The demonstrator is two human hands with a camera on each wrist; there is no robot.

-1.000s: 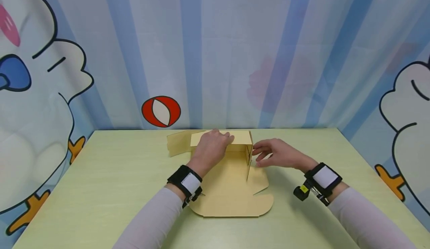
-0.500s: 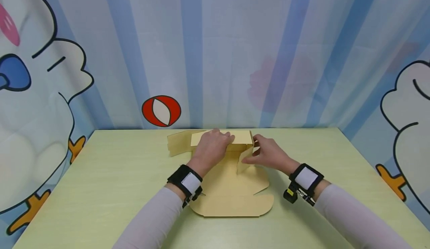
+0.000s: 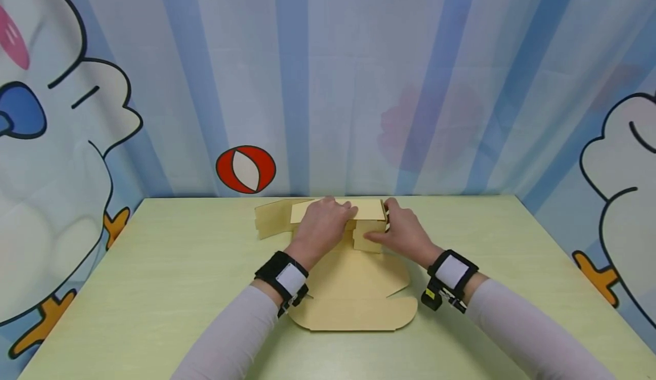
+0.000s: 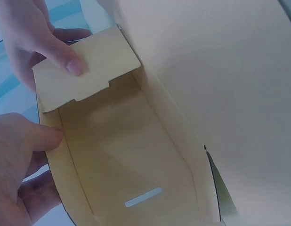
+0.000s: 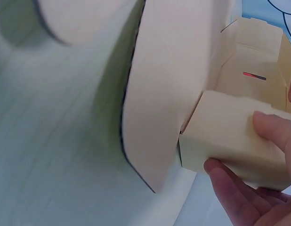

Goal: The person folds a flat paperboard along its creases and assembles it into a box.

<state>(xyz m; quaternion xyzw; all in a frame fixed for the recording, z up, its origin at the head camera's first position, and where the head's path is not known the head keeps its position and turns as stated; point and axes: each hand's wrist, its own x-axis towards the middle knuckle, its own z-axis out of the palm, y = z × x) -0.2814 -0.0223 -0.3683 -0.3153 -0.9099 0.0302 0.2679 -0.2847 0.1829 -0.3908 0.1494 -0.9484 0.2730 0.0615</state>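
Note:
A tan cardboard box (image 3: 353,277), partly folded, has its front panel flat on the table and its far section standing up. My left hand (image 3: 323,226) grips the top edge panel of that far section, thumb inside in the left wrist view. At its right end my right hand (image 3: 405,235) pinches the end flap (image 3: 369,237), which is bent inward across the opening. The right wrist view shows the thumb on this flap (image 5: 230,117) and the fingers behind the end wall. On the left, another flap (image 3: 274,219) sticks out unfolded.
A pale green table (image 3: 154,289) carries the box, whose far section stands close to the back edge. Behind hangs a blue and white striped curtain (image 3: 348,84) with cartoon figures. A narrow slot (image 4: 143,197) is cut in the box wall.
My right hand has moved in from the right, taken hold of the right end flap and bent it inward to the left. The left hand has kept its grip in place.

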